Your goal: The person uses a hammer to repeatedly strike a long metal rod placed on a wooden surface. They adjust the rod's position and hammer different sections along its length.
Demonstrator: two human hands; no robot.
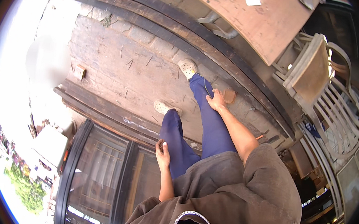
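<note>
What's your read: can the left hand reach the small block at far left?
Probably not without stepping closer: the left hand is by the left leg, well short of the block.

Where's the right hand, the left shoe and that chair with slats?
Right hand (217, 100): head view, on its back.
Left shoe (163, 107): head view, on its holey top.
Slatted chair (310, 81): head view, on its flat panel.

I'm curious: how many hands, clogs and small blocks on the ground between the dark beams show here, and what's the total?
Hands: 2 (left hand, right hand)
Clogs: 2 (left clog, right clog)
Blocks: 2 (paler block, browner block)
Total: 6
</note>
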